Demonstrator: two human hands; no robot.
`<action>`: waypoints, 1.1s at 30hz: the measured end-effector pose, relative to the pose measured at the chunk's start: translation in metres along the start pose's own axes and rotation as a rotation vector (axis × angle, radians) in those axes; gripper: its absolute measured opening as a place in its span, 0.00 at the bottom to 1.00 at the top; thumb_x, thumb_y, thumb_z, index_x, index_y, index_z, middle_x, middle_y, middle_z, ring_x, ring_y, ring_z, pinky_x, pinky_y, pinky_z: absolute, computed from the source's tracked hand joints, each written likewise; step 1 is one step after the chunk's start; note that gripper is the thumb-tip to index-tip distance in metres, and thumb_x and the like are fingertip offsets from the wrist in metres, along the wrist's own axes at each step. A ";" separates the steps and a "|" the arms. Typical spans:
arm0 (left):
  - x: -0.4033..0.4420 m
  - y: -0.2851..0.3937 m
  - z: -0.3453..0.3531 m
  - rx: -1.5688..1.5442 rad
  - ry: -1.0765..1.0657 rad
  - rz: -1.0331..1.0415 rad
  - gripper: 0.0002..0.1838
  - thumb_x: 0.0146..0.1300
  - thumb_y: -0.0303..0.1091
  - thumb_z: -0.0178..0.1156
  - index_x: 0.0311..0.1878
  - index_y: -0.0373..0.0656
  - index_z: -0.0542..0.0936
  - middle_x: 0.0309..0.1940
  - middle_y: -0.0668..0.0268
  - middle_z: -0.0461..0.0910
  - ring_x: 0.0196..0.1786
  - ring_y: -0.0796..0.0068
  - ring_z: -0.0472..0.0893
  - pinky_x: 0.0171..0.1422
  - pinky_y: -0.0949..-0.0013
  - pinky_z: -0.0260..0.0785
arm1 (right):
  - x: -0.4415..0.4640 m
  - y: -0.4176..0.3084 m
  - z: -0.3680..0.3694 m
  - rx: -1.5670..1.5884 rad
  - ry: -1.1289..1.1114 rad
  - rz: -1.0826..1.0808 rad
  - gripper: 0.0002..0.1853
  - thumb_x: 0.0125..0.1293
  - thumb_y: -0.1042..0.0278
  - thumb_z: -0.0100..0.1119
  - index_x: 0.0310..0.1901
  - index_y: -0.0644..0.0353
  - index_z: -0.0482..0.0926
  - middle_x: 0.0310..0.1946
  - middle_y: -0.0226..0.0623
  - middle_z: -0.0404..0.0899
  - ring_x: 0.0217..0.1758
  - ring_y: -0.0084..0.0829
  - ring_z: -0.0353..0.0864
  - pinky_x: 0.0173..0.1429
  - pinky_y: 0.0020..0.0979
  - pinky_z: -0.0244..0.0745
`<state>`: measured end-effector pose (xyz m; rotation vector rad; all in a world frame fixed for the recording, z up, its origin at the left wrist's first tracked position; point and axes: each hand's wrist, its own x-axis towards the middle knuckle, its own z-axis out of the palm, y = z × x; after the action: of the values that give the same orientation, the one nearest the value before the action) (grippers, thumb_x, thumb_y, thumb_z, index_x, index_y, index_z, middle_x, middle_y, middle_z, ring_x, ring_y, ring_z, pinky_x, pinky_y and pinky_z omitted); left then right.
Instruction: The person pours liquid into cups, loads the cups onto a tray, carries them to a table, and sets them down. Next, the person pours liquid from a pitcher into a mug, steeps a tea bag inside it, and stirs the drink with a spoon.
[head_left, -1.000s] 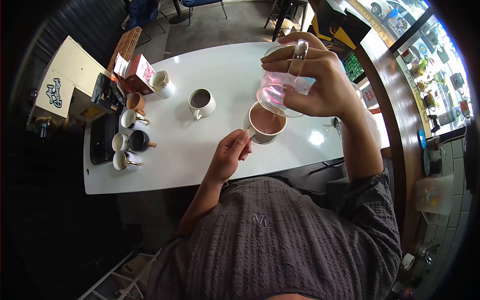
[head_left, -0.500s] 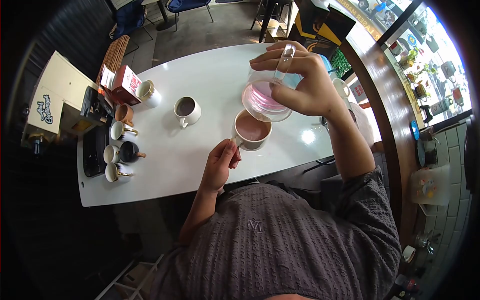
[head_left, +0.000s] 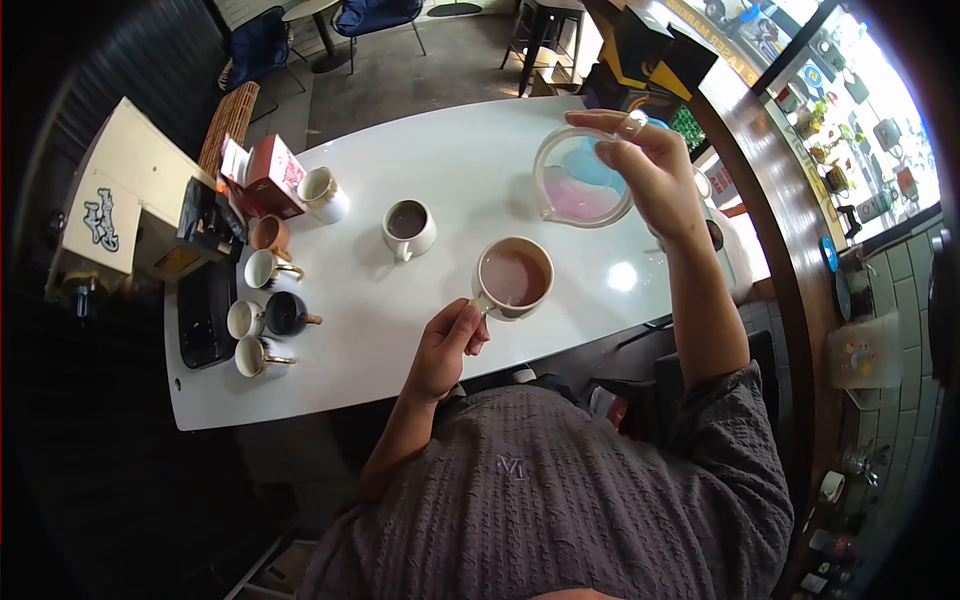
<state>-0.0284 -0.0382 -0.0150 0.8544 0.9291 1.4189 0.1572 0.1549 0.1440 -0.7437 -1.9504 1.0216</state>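
My left hand (head_left: 445, 345) pinches the handle of a white mug (head_left: 515, 278) filled with a brown liquid, near the table's front edge. Up and to the right, my right hand (head_left: 650, 170) grips the handle of a clear pitcher (head_left: 583, 178) with a spout. Pink and blue tints show through its open top, and it stands apart from the mug. A second white mug (head_left: 409, 229) with dark contents sits on the white table (head_left: 350, 380), left of the first.
At the table's left are a white-and-gold mug (head_left: 323, 195), a brown cup (head_left: 270, 236), a black cup (head_left: 288, 312), several more mugs, a red box (head_left: 272, 175), a black tray (head_left: 207, 310) and a cream machine (head_left: 130, 190). A wooden ledge (head_left: 800, 250) runs along the right.
The pitcher has swung from tilted over the mug to more level, away to the upper right. The thin stream seen earlier is gone. My left hand still holds the mug.
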 end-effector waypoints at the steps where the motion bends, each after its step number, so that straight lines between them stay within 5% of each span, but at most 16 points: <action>1: -0.006 0.005 -0.009 0.057 0.006 -0.019 0.16 0.75 0.41 0.46 0.31 0.43 0.70 0.26 0.70 0.70 0.28 0.84 0.64 0.33 0.78 0.58 | 0.004 0.000 0.010 0.054 0.071 -0.035 0.17 0.57 0.66 0.55 0.43 0.69 0.84 0.45 0.41 0.83 0.45 0.25 0.79 0.55 0.29 0.72; 8: -0.055 0.037 -0.064 0.163 0.097 0.026 0.17 0.75 0.38 0.45 0.30 0.40 0.71 0.23 0.73 0.67 0.28 0.85 0.63 0.35 0.79 0.59 | 0.032 0.009 0.067 -0.041 0.064 -0.092 0.17 0.57 0.65 0.55 0.40 0.73 0.83 0.48 0.40 0.83 0.47 0.26 0.79 0.56 0.30 0.71; 13: -0.084 0.046 -0.080 0.146 0.203 0.090 0.15 0.75 0.37 0.46 0.32 0.40 0.72 0.25 0.72 0.68 0.28 0.85 0.64 0.35 0.79 0.60 | 0.050 0.027 0.109 -0.165 0.052 -0.075 0.17 0.53 0.64 0.58 0.42 0.65 0.84 0.45 0.41 0.84 0.47 0.29 0.83 0.55 0.30 0.74; 21: -0.115 0.038 -0.068 0.075 0.399 0.147 0.15 0.74 0.38 0.46 0.32 0.40 0.71 0.26 0.71 0.70 0.28 0.84 0.65 0.34 0.78 0.60 | 0.080 0.066 0.147 -0.359 -0.030 -0.319 0.16 0.49 0.62 0.62 0.39 0.60 0.86 0.46 0.37 0.84 0.54 0.40 0.78 0.64 0.37 0.68; 33: -0.129 0.031 -0.041 0.045 0.579 0.228 0.16 0.75 0.40 0.45 0.31 0.42 0.70 0.25 0.70 0.70 0.27 0.83 0.65 0.33 0.78 0.59 | 0.101 0.120 0.186 -0.537 -0.122 -0.525 0.16 0.48 0.58 0.64 0.38 0.56 0.85 0.46 0.31 0.84 0.59 0.42 0.71 0.64 0.38 0.67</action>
<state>-0.0716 -0.1697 -0.0015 0.5983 1.3295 1.9015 -0.0369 0.2207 0.0128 -0.4025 -2.3822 0.2292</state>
